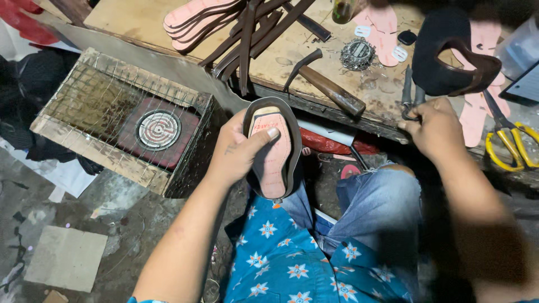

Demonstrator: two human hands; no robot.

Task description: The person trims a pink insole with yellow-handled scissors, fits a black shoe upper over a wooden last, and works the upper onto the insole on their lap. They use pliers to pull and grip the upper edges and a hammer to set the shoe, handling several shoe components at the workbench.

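My left hand [238,151] grips a shoe on a last [275,148], sole side up, with a pink insole inside a dark upper edge; my thumb lies across the insole. The shoe rests over my lap above blue patterned cloth. My right hand [435,126] reaches to the workbench edge and closes around the handles of metal pincers [410,92]. A hammer with a wooden handle [331,90] lies on the bench between my two hands.
A wire-covered wooden box with a round heater [159,130] stands at left. The wooden workbench [140,22] holds pink insoles [193,14], dark leather strips [252,33], a pile of small nails [357,54], a dark shoe upper [449,56] and yellow-handled scissors [508,143].
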